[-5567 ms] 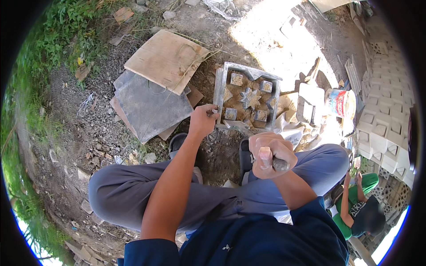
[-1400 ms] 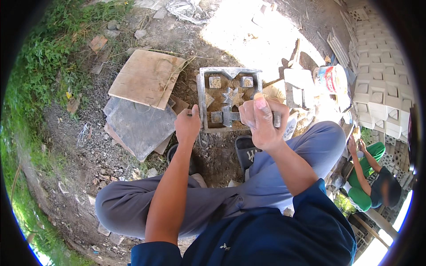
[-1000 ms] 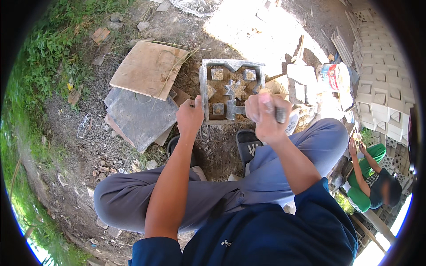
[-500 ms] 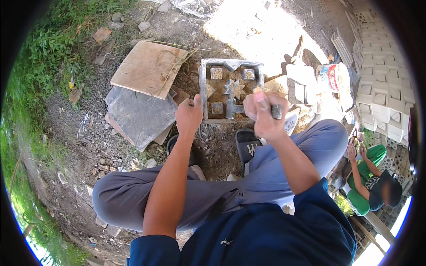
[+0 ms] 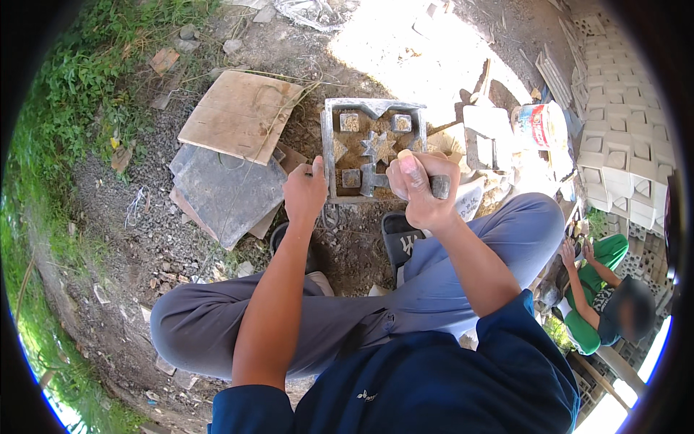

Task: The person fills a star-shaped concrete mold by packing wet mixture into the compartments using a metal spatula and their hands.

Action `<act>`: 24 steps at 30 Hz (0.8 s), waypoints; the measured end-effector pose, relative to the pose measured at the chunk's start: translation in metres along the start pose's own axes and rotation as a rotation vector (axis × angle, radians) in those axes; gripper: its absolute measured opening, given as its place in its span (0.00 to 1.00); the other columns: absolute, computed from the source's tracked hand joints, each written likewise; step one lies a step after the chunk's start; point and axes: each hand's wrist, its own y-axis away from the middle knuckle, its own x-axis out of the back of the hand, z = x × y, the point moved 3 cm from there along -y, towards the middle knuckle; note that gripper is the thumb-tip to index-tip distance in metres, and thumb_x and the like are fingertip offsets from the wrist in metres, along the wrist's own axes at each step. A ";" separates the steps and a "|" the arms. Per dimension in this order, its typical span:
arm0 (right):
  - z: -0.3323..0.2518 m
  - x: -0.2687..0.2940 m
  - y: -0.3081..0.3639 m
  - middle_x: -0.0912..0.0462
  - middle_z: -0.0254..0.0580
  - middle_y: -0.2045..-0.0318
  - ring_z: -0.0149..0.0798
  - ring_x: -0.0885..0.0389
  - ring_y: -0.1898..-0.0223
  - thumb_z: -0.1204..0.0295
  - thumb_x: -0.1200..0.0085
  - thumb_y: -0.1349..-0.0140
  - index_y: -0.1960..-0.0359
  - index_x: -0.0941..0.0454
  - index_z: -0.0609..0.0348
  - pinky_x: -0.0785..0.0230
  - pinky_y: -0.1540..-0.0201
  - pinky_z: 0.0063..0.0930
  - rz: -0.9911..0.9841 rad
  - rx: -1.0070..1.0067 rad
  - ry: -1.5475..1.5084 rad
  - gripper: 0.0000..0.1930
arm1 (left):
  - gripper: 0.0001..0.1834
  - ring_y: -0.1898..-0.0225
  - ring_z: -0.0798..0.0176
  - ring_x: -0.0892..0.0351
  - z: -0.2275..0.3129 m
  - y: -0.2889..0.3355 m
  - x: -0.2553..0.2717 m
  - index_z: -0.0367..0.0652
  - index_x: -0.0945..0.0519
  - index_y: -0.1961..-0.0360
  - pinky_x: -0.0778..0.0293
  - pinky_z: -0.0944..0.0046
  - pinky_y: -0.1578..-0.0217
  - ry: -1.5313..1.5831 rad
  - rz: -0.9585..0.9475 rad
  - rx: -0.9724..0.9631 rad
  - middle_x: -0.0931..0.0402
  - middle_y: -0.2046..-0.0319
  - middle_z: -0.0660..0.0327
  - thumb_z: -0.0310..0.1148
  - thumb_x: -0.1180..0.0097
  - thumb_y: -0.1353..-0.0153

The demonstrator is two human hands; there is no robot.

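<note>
On the ground ahead of my feet lies a square grey metal block mould (image 5: 327,137), with sandy mix among its raised square and star-shaped inserts. My right hand (image 5: 426,184) is closed round the handle of a hammer (image 5: 370,179). The grey hammer head lies over the mould's near part, beside a square insert, and the handle's butt sticks out right of my fist. My left hand (image 5: 305,189) is closed at the mould's near left corner, gripping its edge; its fingertips are partly hidden.
Left of the mould, a wooden board (image 5: 238,116) lies on stacked grey sheets (image 5: 228,188). A white and red bucket (image 5: 538,126) stands to the right, near stacked pale blocks (image 5: 614,130). Another person in green trousers (image 5: 603,271) sits at the far right. Grass grows along the left.
My right hand has shifted slightly left with the hammer, and the hammer head has moved a little left within the mould. My left hand stays at the corner.
</note>
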 end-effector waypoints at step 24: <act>-0.004 -0.003 0.013 0.39 0.34 0.89 0.26 0.45 0.89 0.73 0.60 0.24 0.79 0.38 0.62 0.51 0.87 0.26 0.071 0.129 0.115 0.20 | 0.27 0.58 0.37 0.18 -0.008 -0.002 0.003 0.37 0.16 0.64 0.25 0.45 0.55 0.048 -0.026 0.014 0.17 0.67 0.42 0.55 0.48 0.34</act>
